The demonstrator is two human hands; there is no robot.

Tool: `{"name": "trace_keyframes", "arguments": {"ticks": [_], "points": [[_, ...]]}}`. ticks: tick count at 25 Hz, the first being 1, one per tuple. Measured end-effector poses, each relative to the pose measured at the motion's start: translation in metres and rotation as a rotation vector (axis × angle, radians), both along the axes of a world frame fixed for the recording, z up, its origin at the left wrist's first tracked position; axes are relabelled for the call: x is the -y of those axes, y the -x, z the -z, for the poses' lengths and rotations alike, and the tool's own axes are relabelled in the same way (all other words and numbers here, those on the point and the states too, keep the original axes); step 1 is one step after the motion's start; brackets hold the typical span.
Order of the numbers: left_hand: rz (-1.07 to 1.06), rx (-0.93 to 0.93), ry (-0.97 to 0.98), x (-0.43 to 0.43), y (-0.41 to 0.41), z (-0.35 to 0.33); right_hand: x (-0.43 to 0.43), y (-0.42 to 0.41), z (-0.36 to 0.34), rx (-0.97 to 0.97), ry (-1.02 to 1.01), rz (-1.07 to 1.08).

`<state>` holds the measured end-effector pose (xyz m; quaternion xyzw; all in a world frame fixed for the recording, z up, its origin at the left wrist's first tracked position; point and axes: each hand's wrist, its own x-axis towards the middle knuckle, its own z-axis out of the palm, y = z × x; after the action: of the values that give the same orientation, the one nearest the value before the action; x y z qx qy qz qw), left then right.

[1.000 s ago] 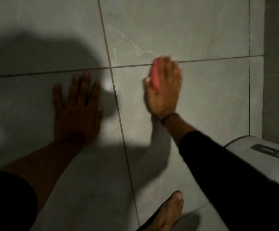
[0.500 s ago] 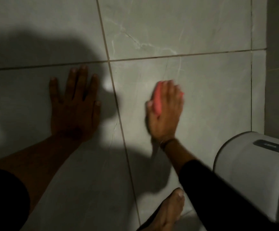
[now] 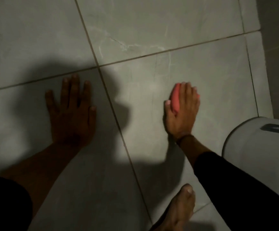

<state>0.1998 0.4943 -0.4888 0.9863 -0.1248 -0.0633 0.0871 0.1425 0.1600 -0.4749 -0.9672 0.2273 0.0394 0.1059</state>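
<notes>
Scrubber (image 3: 175,101) gripped in right hand (image 3: 182,117), left hand (image 3: 72,117) flat at 9 o'clock; slick tile (image 3: 27,127) might slide that palm.

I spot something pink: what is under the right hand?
Under the right hand is a pink scrubber, held between thumb and fingers against the floor tile. Only its edge near the thumb shows; the fingers cover the rest, so its shape cannot be seen.

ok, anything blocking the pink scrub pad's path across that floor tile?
Nothing visible. The right hand grips the pink scrub pad against the floor tile, which is bare ahead of it. A white bin stands apart to the right, a bare foot behind, and the left hand lies flat on the neighbouring tile.
</notes>
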Motion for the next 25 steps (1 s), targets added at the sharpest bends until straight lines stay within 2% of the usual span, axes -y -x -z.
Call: {"name": "trace_keyframes", "arguments": {"ticks": [2, 3, 4, 5, 6, 8, 9, 10, 13, 15, 17, 20, 25], "points": [[-0.021, -0.074, -0.021, 0.006, -0.001, -0.018, -0.036, 0.015, -0.004, -0.055, -0.009, -0.232], [-0.033, -0.135, -0.039, 0.008, -0.002, -0.030, -0.054, 0.039, -0.011, -0.097, -0.075, -0.310], [-0.032, -0.209, -0.044, 0.009, -0.003, -0.044, -0.074, 0.062, -0.023, -0.142, -0.173, -0.334], [-0.007, -0.290, -0.042, 0.015, -0.002, -0.065, -0.083, 0.090, -0.042, -0.187, -0.327, -0.259], [0.036, -0.381, -0.030, 0.026, 0.001, -0.086, -0.091, 0.109, -0.062, -0.212, -0.541, -0.095], [0.106, -0.641, 0.049, 0.057, 0.015, -0.136, -0.098, 0.135, -0.120, -0.145, -0.955, 0.522], [0.079, -0.806, 0.125, 0.079, 0.027, -0.163, -0.095, 0.146, -0.154, -0.084, -1.079, 0.820], [0.008, -0.977, 0.215, 0.104, 0.041, -0.191, -0.088, 0.152, -0.187, -0.011, -1.190, 1.021], [-0.195, -1.358, 0.588, 0.176, 0.079, -0.269, -0.054, 0.150, -0.281, 0.135, -1.521, 1.407], [-0.132, -1.420, 0.696, 0.229, 0.099, -0.317, -0.013, 0.159, -0.341, 0.309, -1.714, 1.541], [-0.016, -1.400, 0.706, 0.284, 0.109, -0.366, 0.032, 0.176, -0.387, 0.457, -1.728, 1.557], [0.170, -1.334, 0.615, 0.368, 0.119, -0.413, 0.104, 0.210, -0.421, 0.634, -1.563, 1.543], [0.441, -1.125, 0.325, 0.492, 0.141, -0.435, 0.215, 0.252, -0.409, 0.641, -1.328, 1.644]]}}
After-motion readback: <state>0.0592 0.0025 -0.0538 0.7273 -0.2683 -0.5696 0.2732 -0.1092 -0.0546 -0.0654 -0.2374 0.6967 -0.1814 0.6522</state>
